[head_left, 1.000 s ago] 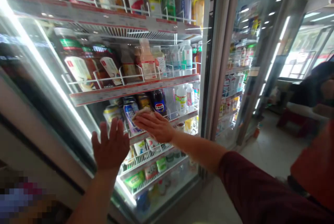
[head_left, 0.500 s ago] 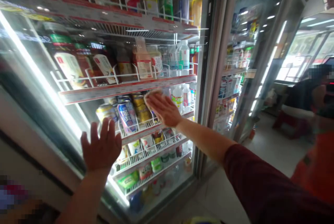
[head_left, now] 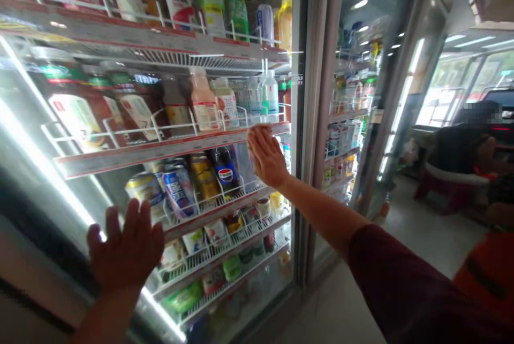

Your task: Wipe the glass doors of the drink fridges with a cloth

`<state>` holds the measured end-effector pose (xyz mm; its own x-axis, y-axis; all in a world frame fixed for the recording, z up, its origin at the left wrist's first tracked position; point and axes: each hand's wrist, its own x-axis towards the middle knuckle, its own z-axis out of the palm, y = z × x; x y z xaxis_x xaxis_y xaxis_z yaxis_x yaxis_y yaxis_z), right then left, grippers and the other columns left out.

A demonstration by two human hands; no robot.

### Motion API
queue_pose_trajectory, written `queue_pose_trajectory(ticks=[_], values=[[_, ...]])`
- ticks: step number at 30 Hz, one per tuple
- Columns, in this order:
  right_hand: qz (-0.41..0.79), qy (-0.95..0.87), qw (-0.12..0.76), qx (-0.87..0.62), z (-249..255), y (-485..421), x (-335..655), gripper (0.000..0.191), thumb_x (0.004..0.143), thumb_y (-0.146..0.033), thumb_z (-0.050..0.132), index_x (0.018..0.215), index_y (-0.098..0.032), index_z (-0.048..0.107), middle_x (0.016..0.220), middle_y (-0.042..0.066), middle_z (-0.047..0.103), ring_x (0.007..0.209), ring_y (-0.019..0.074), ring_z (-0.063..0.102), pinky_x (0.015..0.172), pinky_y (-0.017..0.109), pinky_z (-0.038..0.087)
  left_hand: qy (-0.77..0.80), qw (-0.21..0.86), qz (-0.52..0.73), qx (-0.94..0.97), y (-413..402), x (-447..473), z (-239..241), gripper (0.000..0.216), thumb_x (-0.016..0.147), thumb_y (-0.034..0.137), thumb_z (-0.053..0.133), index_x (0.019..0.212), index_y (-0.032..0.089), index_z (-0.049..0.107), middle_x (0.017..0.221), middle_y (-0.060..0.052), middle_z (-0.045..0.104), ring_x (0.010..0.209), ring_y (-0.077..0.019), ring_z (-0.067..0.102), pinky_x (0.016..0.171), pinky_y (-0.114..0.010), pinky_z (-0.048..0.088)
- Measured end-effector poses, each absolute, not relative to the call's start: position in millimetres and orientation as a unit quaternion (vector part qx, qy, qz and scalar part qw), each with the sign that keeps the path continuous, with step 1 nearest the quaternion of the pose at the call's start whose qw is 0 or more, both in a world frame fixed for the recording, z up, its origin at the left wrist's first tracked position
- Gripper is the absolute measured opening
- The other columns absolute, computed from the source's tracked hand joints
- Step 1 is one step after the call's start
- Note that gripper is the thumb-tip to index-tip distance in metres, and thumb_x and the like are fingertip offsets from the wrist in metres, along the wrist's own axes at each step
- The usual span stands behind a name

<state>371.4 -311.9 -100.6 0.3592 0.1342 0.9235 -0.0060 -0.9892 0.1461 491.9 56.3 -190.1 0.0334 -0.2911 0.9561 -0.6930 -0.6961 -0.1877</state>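
Observation:
My right hand (head_left: 268,158) lies flat against the glass door (head_left: 257,293) of a lit drinks fridge, at the height of the middle shelf edge. A thin pale cloth (head_left: 259,127) shows past its fingertips, pressed beneath the palm; most of it is hidden. Lower left, my left hand (head_left: 124,250) is raised with fingers spread and nothing in it. Whether it touches the glass I cannot tell. Behind the door, near my right hand, stand a dark cola bottle (head_left: 225,173) and a blue can (head_left: 177,191).
Several wire-fronted shelves (head_left: 172,148) hold bottles, cans and cups. A metal door frame (head_left: 315,119) and a second glass-fronted fridge (head_left: 349,114) stand to the right. Farther right, a person (head_left: 461,143) sits on a dark red chair (head_left: 437,186). Something orange (head_left: 485,269) is at lower right.
My right hand has slid right and slightly up across the glass with the cloth. My left hand has shifted left and down in view. The camera view has turned a little, uncovering the cola bottle.

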Motion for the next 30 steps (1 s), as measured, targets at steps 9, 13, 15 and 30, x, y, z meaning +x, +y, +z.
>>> queue_pose_trajectory(ticks=[9,13,15,30], values=[[0.529,0.142,0.094,0.832,-181,-320,365,0.061,0.109,-0.024,0.047,0.17,-0.025,0.035,0.163,0.006,0.054,0.159,0.024,0.041,0.131,0.045,0.038,-0.365,0.142,0.624,0.676,55,489,-186,0.079,0.098,0.036,0.059,0.17,0.026,0.028,0.169,-0.011,0.04,0.163,-0.0351,0.024,0.128,-0.067,0.02],[0.594,0.013,0.039,0.803,-112,-341,376,0.064,0.112,-0.021,0.036,0.174,-0.019,0.02,0.174,0.009,0.036,0.166,0.0284,0.022,0.135,0.053,0.031,-0.359,0.141,0.626,0.678,54,490,-187,0.079,0.098,0.036,0.059,0.17,0.027,0.027,0.169,-0.011,0.04,0.163,-0.034,0.024,0.129,-0.067,0.02],[0.606,-0.031,0.015,0.794,-105,-344,380,0.066,0.112,-0.021,0.033,0.175,-0.017,0.014,0.177,0.011,0.028,0.167,0.0301,0.016,0.136,0.055,0.029,-0.36,0.141,0.626,0.677,55,489,-187,0.08,0.098,0.036,0.059,0.17,0.027,0.027,0.17,-0.011,0.039,0.164,-0.0336,0.024,0.129,-0.067,0.019],[0.663,-0.048,-0.033,0.746,-141,-362,382,0.068,0.113,-0.024,0.025,0.175,-0.02,-0.001,0.179,0.014,0.021,0.167,0.0332,0.014,0.132,0.065,0.031,-0.375,0.131,0.632,0.666,52,483,-184,0.079,0.098,0.031,0.061,0.17,0.02,0.029,0.17,-0.014,0.038,0.165,-0.031,0.019,0.132,-0.061,0.014]])
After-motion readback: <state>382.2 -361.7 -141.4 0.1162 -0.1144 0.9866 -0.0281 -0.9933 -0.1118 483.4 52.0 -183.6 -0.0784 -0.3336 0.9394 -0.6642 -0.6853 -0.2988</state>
